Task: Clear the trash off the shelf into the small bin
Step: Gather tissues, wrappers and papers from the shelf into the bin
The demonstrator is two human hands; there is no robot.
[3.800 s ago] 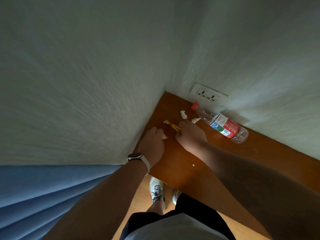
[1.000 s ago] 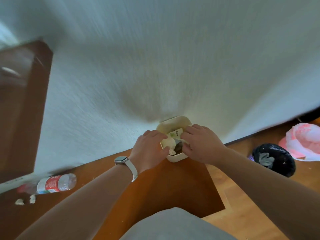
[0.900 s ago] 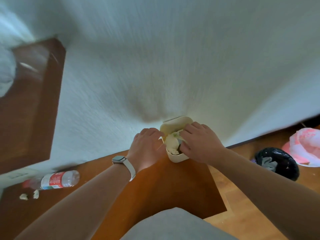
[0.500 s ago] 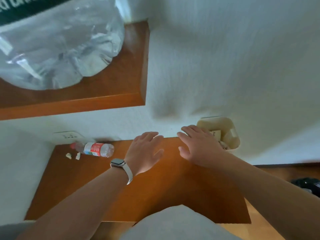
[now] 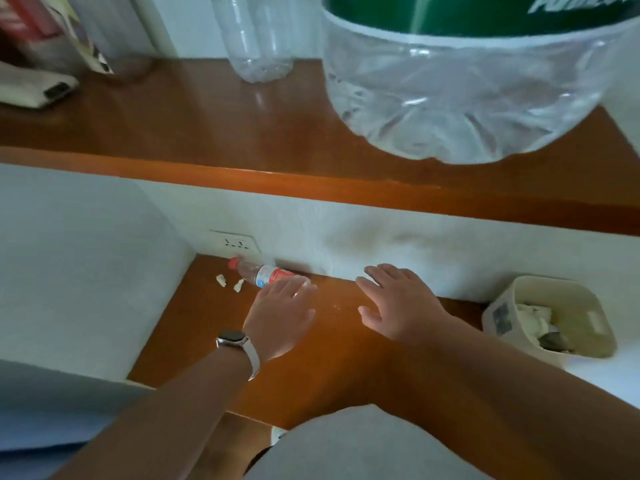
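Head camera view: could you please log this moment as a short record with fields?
lower shelf: wooden, set in a wall corner
left hand: open, empty, nearest the bottle
right hand: open, empty, fingers spread
trash left: small plastic bottle lying by the wall; two paper scraps beside it
small bin: at the shelf's right end, holding crumpled paper
upper shelf: large water jug, upright bottle

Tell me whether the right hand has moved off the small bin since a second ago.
Yes. The right hand was at the small bin's mouth; now it hovers open over the shelf, left of the bin, toward the plastic bottle.
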